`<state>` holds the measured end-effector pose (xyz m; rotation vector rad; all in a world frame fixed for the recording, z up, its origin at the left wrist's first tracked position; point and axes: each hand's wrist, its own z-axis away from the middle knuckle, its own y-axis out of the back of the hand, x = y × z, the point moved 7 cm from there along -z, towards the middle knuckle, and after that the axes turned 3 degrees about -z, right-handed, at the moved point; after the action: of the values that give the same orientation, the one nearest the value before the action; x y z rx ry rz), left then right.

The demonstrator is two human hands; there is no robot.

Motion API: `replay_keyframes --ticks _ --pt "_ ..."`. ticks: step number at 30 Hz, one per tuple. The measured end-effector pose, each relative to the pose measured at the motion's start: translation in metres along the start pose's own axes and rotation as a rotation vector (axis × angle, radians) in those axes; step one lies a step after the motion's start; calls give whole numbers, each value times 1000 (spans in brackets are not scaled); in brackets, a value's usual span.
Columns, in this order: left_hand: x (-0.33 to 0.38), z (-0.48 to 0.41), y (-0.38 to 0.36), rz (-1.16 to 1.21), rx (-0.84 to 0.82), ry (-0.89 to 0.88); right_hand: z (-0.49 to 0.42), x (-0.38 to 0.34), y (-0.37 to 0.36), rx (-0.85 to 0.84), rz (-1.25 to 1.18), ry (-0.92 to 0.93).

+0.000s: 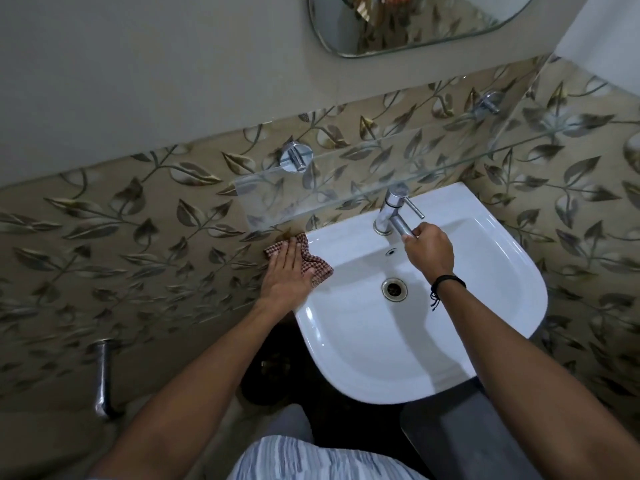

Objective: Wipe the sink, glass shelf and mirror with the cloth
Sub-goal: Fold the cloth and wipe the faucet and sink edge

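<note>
A white sink (485,271) hangs on the leaf-patterned wall, its drain (394,289) in the middle of the basin. My left hand (287,271) lies flat with straight fingers on a red checked cloth (317,265), pressing it onto the sink's back left corner. My right hand (429,249) grips the end of the chrome tap's spout (398,221). Above the sink runs a clear glass shelf (346,188) on chrome brackets. The lower part of the mirror (415,22) shows at the top.
A chrome pipe (103,379) sticks out of the wall low on the left. A dark grey bin or mat (460,441) sits below the sink on the right. The shelf's chrome brackets (295,157) jut out above the basin.
</note>
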<state>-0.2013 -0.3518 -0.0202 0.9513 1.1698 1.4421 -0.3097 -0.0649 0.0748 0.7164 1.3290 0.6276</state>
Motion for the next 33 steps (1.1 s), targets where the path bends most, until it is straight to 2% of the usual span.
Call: replay_keyframes --ticks 4,9,20,33 --pt "3 22 -4 29 -82 -114 0 0 0 3 17 16" --pt "16 50 -13 46 -69 -179 0 -1 -2 15 21 11" --pt "16 1 2 70 -179 -216 3 -1 -2 26 22 -30" --pt "11 59 -2 120 -48 -190 7 0 -3 78 22 -87"
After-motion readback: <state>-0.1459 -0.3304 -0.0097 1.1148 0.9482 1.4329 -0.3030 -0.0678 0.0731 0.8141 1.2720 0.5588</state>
